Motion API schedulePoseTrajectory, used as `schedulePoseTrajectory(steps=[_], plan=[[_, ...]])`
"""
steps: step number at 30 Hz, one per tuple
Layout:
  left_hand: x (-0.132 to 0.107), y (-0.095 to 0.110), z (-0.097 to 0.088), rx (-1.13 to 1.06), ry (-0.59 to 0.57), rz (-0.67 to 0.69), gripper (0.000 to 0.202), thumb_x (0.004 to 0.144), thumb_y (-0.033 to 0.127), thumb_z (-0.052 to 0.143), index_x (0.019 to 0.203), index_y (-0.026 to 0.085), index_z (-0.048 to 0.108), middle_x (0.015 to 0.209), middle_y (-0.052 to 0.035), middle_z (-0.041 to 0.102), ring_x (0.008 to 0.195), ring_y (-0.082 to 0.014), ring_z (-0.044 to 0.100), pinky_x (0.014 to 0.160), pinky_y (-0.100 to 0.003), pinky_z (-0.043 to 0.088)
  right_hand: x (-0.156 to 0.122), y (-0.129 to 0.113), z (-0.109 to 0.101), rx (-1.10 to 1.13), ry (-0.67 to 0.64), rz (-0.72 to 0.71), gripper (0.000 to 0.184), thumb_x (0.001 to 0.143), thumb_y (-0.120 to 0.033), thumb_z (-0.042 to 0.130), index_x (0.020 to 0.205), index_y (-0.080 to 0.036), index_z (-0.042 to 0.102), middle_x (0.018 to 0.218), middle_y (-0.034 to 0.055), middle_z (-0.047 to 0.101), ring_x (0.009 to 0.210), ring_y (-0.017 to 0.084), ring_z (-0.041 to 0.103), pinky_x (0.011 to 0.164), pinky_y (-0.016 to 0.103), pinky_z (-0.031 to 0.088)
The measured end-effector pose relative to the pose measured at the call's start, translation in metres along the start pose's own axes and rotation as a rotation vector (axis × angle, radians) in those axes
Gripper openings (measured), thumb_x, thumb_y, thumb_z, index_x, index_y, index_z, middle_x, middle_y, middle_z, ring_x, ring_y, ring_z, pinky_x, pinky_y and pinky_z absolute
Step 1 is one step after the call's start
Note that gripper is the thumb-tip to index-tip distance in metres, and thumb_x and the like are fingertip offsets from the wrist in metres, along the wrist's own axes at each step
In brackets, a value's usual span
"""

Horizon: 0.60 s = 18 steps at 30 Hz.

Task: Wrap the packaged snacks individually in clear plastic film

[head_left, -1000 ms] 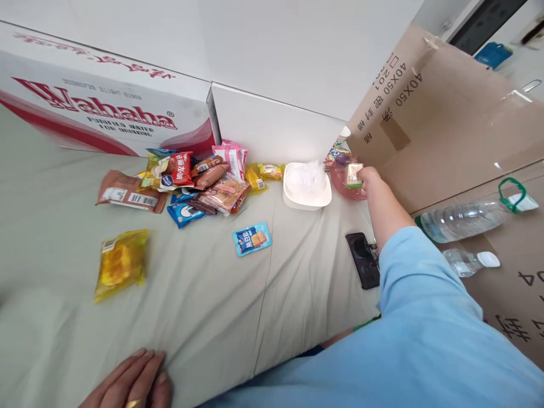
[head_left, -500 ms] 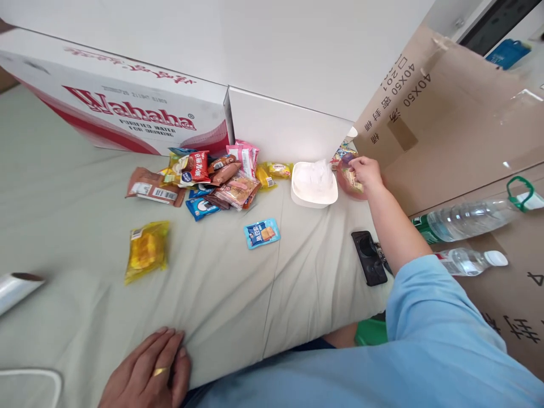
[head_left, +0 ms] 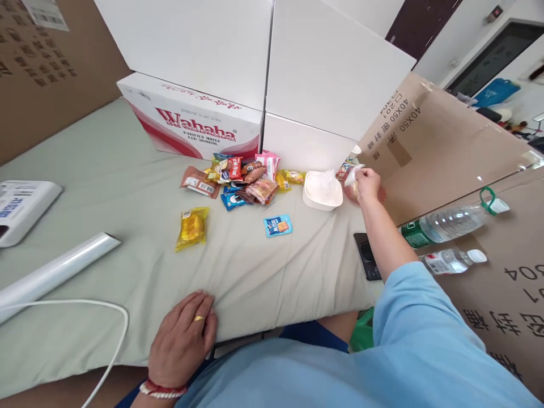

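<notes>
My right hand (head_left: 369,183) pinches a small whitish packet (head_left: 352,175) above a reddish see-through bowl (head_left: 382,194), partly hidden by the hand. Left of it stands a white plastic tub (head_left: 317,198) with a crumpled clear bag (head_left: 327,180) in it. My left hand (head_left: 185,334) lies flat on the cloth near the front edge, holding nothing, with a ring on one finger. Ahead of it are a yellow snack packet (head_left: 192,228) and a blue snack packet (head_left: 278,225). A pile of wrapped snacks (head_left: 259,184) sits farther back.
A Wahaha carton (head_left: 195,127) and white panels (head_left: 312,127) stand behind the snacks. By my right forearm lie a black phone (head_left: 366,258) and two plastic bottles (head_left: 450,224) against cardboard. At left are a shiny roll (head_left: 63,272), a white cable (head_left: 123,317) and a white device (head_left: 29,207).
My right hand has lifted slightly from inside the reddish bowl and now shows a whitish packet in its fingers. The view has swung left; my left hand still rests on the cloth.
</notes>
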<state>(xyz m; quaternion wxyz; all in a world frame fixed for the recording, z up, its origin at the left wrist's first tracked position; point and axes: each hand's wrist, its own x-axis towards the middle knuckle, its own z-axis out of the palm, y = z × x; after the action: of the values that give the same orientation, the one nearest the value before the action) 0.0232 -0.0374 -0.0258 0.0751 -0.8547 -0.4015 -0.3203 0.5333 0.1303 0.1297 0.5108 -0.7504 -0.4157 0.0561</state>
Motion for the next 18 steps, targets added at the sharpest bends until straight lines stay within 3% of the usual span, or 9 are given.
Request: schedulePoseTrajectory(steps=[3, 5, 10, 12, 14, 16, 18], plan=[[0.0, 0.001, -0.002, -0.116, 0.02, -0.053, 0.018, 0.091, 0.012, 0.064, 0.108, 0.018, 0.066, 0.103, -0.0105, 0.074, 0.1, -0.0262, 0.071, 0.094, -0.04, 0.055, -0.044, -0.022, -0.025, 0.434, -0.047, 0.136, 0.029, 0.081, -0.044, 0.075, 0.08, -0.023, 0.054, 0.06, -0.0073, 0.045, 0.053, 0.009, 0.042, 0.049, 0.021, 0.038], [0.004, 0.008, -0.007, -0.254, 0.026, -0.152, 0.014, 0.094, 0.013, 0.061, 0.106, 0.02, 0.066, 0.102, -0.0084, 0.072, 0.096, -0.0224, 0.07, 0.09, -0.036, 0.056, -0.094, -0.031, -0.032, 0.665, -0.242, 0.231, 0.034, 0.073, -0.042, 0.084, 0.083, -0.024, 0.058, 0.064, -0.0071, 0.048, 0.051, 0.008, 0.041, 0.045, 0.019, 0.036], [0.028, 0.041, -0.014, -0.643, 0.011, -0.372, 0.022, 0.097, 0.022, 0.062, 0.118, 0.022, 0.067, 0.112, -0.0075, 0.066, 0.09, -0.0167, 0.067, 0.085, -0.033, 0.058, -0.236, -0.036, -0.017, 0.78, -0.623, 0.615, 0.037, 0.067, -0.041, 0.092, 0.083, -0.022, 0.064, 0.058, -0.0085, 0.045, 0.042, 0.004, 0.028, 0.033, 0.014, 0.021], [0.04, 0.053, -0.011, -0.732, 0.004, -0.369, 0.031, 0.096, 0.028, 0.066, 0.127, 0.024, 0.066, 0.122, -0.01, 0.064, 0.101, -0.019, 0.066, 0.088, -0.036, 0.058, -0.276, -0.033, -0.002, 0.786, -0.718, 0.767, 0.039, 0.066, -0.041, 0.093, 0.082, -0.021, 0.064, 0.054, -0.01, 0.042, 0.041, 0.002, 0.023, 0.032, 0.013, 0.018], [0.047, 0.06, -0.005, -0.792, -0.026, -0.3, 0.028, 0.096, 0.031, 0.067, 0.123, 0.024, 0.07, 0.122, -0.0113, 0.065, 0.111, -0.0219, 0.064, 0.09, -0.037, 0.056, -0.304, -0.031, 0.012, 0.8, -0.781, 0.873, 0.041, 0.064, -0.04, 0.095, 0.081, -0.02, 0.064, 0.052, -0.011, 0.04, 0.04, 0.001, 0.019, 0.031, 0.012, 0.016], [0.05, 0.063, -0.001, -0.845, -0.065, -0.264, 0.018, 0.098, 0.029, 0.063, 0.11, 0.023, 0.075, 0.106, -0.0095, 0.07, 0.102, -0.0208, 0.065, 0.087, -0.035, 0.055, -0.32, -0.031, 0.023, 0.837, -0.807, 0.923, 0.042, 0.062, -0.039, 0.095, 0.08, -0.02, 0.063, 0.052, -0.0111, 0.04, 0.04, 0.001, 0.018, 0.031, 0.013, 0.014], [0.049, 0.064, 0.003, -0.873, -0.08, -0.303, 0.018, 0.1, 0.029, 0.06, 0.101, 0.023, 0.077, 0.09, -0.0073, 0.071, 0.09, -0.0196, 0.065, 0.082, -0.034, 0.053, -0.329, -0.032, 0.028, 0.885, -0.795, 0.924, 0.044, 0.065, -0.048, 0.093, 0.08, -0.02, 0.062, 0.054, -0.0093, 0.044, 0.04, 0.003, 0.024, 0.032, 0.014, 0.019]])
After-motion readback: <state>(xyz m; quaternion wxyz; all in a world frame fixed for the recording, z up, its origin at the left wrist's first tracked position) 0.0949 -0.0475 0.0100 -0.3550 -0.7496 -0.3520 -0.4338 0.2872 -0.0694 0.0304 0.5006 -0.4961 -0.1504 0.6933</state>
